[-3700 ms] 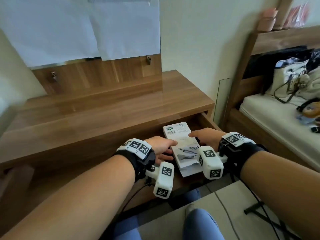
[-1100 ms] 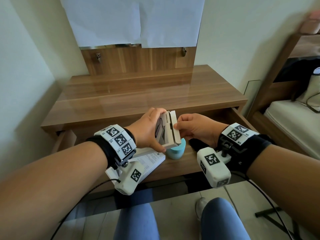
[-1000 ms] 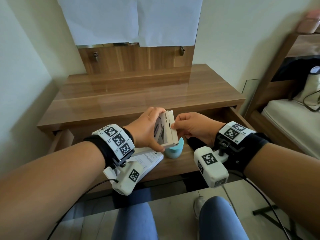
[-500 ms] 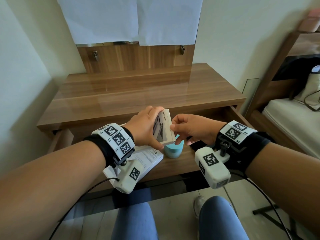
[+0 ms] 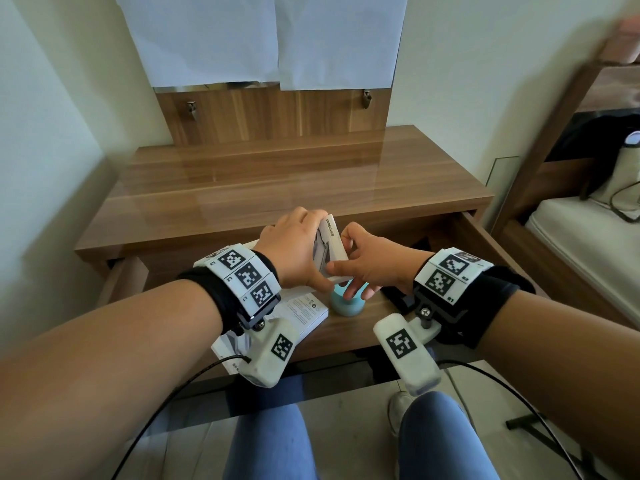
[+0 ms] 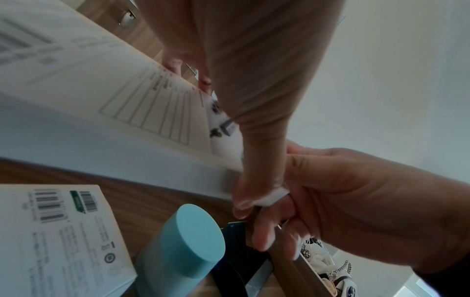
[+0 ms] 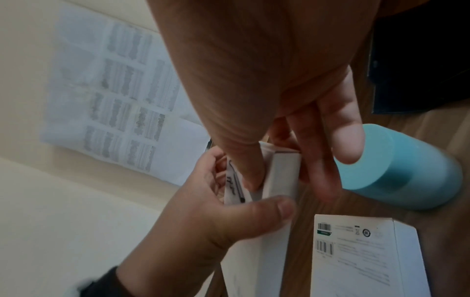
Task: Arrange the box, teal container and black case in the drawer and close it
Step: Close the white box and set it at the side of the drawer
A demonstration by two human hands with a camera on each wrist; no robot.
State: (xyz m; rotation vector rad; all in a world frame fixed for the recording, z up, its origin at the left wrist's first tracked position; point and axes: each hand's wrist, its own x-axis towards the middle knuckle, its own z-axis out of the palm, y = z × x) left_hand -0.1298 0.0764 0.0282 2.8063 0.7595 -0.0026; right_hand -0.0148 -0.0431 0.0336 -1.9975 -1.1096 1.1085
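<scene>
A white box [image 5: 330, 244] stands on edge above the open drawer [image 5: 483, 237]. My left hand [image 5: 301, 251] grips its left face, thumb under the near corner. My right hand [image 5: 349, 261] pinches its near edge between thumb and index. Below the hands the teal container [image 5: 346, 304] stands upright in the drawer. The black case [image 5: 398, 296] lies to its right, mostly hidden by my right wrist. The left wrist view shows the box [image 6: 101, 104], the teal container [image 6: 183, 241] and the black case [image 6: 236, 263]. The right wrist view shows the box's end [image 7: 282, 174] and the container [image 7: 396, 170].
A second white box [image 5: 303, 313] with barcodes lies flat at the drawer's left front. The wooden desk top [image 5: 277, 181] is behind the hands, with paper sheets [image 5: 263, 36] on the wall. A bed [image 5: 588, 244] stands to the right. My knees are under the drawer front.
Earlier both hands lay on a box flat in the drawer. Since then a box is held up on edge. In the last second my right fingers slid down to its near corner.
</scene>
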